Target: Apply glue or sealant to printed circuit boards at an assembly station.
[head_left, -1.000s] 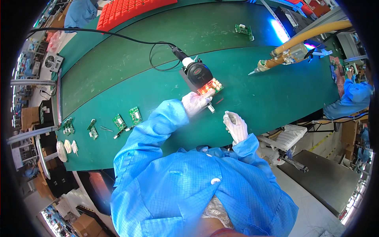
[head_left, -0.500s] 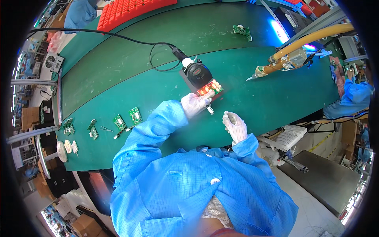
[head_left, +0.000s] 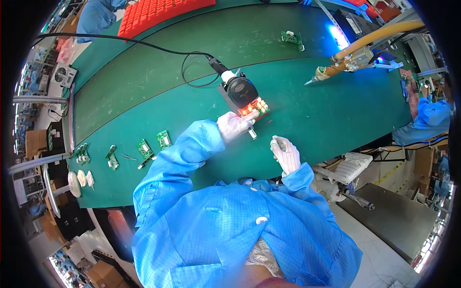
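Note:
In my gloved left hand is a green circuit board, gripped by its near edge. It lies tilted under the head of a black barcode scanner, whose red light falls across its parts. A silvery connector juts out below my fingers. Lower right of the board, my gloved right hand is held over the mat's near side with its fingers curled in. Whatever those fingers may hold is hidden.
Several circuit boards and tweezers lie at left beside white finger cots. An orange-hosed nozzle tool hangs at right. Another board lies farther back, near a red tray. The scanner's black cable crosses the far left.
My left hand and its circuit board have shifted slightly left under the scanner. The hanging nozzle has swung a little up and right. My right hand stays in place.

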A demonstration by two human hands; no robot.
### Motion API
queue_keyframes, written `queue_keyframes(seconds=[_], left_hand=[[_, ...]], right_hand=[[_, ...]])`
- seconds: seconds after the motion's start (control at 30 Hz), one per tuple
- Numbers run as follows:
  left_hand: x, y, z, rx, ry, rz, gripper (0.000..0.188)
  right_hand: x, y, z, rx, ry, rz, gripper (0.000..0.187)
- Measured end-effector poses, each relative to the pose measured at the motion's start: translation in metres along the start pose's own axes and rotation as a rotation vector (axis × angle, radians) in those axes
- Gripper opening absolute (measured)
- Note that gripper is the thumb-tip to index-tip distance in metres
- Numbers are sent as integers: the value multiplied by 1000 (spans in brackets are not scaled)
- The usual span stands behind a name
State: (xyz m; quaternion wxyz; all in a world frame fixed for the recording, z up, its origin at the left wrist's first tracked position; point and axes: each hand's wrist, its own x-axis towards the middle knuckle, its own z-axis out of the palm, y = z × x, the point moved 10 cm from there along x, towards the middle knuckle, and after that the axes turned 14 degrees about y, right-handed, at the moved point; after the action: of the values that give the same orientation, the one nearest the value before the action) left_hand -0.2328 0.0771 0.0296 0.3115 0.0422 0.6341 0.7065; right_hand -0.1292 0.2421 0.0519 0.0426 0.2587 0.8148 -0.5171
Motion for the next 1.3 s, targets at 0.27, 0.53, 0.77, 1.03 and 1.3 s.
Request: queue_keyframes(seconds=[0.27,0.53,0.77,1.03,1.3], left_hand=[[-9,21,7,-18,-38,-36,49],[-7,13,5,-438,7,-165,50],[-9,13,8,-455,-40,-188,49],[-1,5,-4,390,-58,79,52],[-8,14,2,-186,23,-60,54]], right_hand=[[1,-3,-2,-10,8,-22,36],[2,-2,0,-30,5,-36,36],[1,-5,0,-21,7,-36,35],[2,0,2,-44,0,-47,35],[1,0,2,-8,8,-33,36]])
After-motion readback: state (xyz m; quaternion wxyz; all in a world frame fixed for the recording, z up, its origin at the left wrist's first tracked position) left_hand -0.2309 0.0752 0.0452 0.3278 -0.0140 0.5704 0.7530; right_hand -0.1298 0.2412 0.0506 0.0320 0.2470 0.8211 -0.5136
